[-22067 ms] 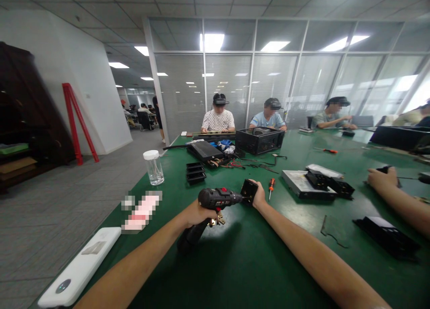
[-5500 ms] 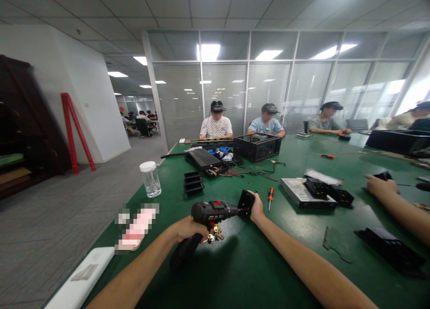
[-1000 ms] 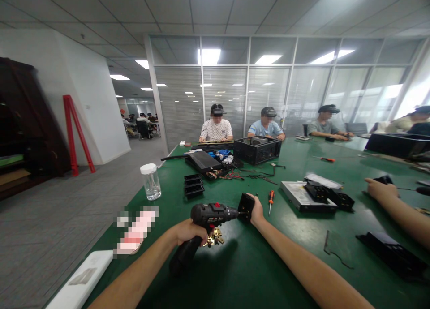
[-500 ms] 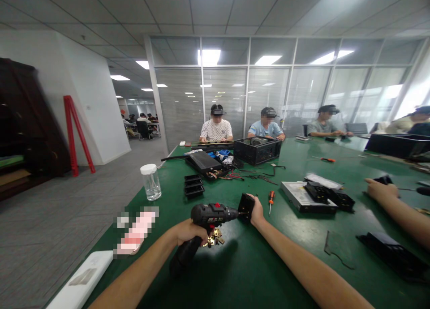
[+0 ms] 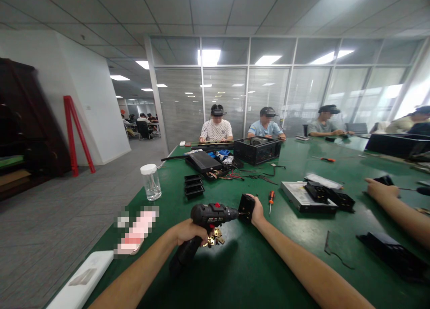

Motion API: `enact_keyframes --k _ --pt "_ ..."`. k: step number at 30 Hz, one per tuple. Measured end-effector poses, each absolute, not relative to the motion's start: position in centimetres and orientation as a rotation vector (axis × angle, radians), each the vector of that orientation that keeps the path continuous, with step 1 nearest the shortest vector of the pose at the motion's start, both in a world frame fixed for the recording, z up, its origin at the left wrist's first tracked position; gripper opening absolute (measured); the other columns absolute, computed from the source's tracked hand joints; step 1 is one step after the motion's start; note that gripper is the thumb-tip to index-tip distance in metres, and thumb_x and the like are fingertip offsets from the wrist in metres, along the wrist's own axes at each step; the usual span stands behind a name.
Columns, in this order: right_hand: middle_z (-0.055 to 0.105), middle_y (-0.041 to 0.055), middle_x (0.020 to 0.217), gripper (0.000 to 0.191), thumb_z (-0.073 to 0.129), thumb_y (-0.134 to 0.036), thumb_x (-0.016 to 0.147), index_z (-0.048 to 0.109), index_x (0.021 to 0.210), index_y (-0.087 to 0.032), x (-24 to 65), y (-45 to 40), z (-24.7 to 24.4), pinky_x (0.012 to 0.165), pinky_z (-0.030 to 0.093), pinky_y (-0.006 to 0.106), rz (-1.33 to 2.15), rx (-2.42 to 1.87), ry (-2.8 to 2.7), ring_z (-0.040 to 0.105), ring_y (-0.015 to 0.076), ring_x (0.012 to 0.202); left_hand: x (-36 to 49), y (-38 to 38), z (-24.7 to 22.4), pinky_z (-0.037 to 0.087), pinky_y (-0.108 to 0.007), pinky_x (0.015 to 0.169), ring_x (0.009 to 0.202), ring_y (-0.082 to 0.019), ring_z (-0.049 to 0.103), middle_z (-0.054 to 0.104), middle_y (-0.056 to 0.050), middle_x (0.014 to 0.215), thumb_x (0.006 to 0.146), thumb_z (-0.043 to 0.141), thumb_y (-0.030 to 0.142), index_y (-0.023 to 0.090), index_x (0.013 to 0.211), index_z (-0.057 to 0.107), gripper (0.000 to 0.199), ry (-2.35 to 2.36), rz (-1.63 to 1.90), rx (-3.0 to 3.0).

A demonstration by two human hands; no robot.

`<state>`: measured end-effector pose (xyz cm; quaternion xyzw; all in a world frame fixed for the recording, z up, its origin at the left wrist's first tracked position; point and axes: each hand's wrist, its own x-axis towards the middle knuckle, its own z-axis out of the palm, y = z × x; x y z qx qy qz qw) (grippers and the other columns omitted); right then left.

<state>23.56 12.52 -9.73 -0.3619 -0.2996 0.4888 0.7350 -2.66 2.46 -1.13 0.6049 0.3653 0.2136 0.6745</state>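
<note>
My left hand (image 5: 191,233) is wrapped round the grip of a black power drill (image 5: 208,213), whose nose points right. My right hand (image 5: 257,209) holds a small black part (image 5: 246,208) upright, and the drill's bit meets its left side. Several small brass-coloured pieces (image 5: 217,237) lie on the green table (image 5: 231,273) behind and below the drill. An orange-handled screwdriver (image 5: 271,202) lies just right of my right hand.
A clear jar (image 5: 152,183), black trays (image 5: 194,186) and a black metal case (image 5: 258,150) stand beyond my hands. At the right are a silver drive (image 5: 305,198) and another person's hand (image 5: 382,191). A white box (image 5: 82,277) lies front left.
</note>
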Motion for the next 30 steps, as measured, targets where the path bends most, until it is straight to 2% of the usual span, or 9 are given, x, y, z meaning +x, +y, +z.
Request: enact_keyframes --k 11,14,19,23,30 --pt "0.061 -0.0031 0.056 0.027 0.052 -0.043 0.066 0.066 0.076 -0.021 23.7 12.7 -9.8 0.047 0.043 0.029 1.17 -0.817 -0.608 0.056 0.017 0.049 -3.2 2.8 -1.7 0.038 -0.024 0.049 0.048 -0.009 0.045 0.056 -0.003 0.06 0.053 0.053 0.014 0.008 0.077 0.064 0.027 0.817 0.54 1.182" --pt "0.061 -0.0034 0.056 0.026 0.053 -0.042 0.066 0.065 0.075 -0.021 23.7 12.8 -9.8 0.048 0.043 0.029 1.159 -0.81 -0.584 0.056 0.0163 0.049 -2.8 2.3 -1.5 0.037 -0.023 0.049 0.048 -0.01 0.046 0.053 0.0 0.053 0.053 0.055 0.012 0.009 0.072 0.063 0.021 0.857 0.485 1.327" --pt "0.061 -0.0029 0.056 0.026 0.052 -0.04 0.066 0.065 0.075 -0.02 23.6 12.7 -9.6 0.049 0.044 0.028 1.145 -0.808 -0.559 0.057 0.0165 0.051 -2.2 1.5 -0.9 0.032 -0.023 0.049 0.048 -0.009 0.043 0.052 0.002 0.051 0.051 0.055 0.009 0.011 0.057 0.059 0.008 0.949 0.43 1.495" --pt "0.059 -0.0038 0.053 0.026 0.05 -0.039 0.066 0.064 0.078 -0.021 23.6 12.6 -9.4 0.047 0.044 0.029 1.192 -0.796 -0.518 0.056 0.0167 0.049 -2.0 1.5 -0.8 0.032 -0.023 0.048 0.049 -0.01 0.043 0.053 0.003 0.053 0.051 0.055 0.011 0.011 0.065 0.061 0.016 0.903 0.472 1.44" --pt "0.059 -0.0037 0.055 0.026 0.05 -0.041 0.065 0.062 0.078 -0.021 23.8 13.0 -9.8 0.049 0.045 0.029 1.202 -0.798 -0.519 0.056 0.0168 0.051 -2.0 1.6 -0.7 0.031 -0.022 0.047 0.047 -0.009 0.042 0.051 0.003 0.051 0.051 0.055 0.01 0.011 0.062 0.061 0.013 0.914 0.465 1.42"
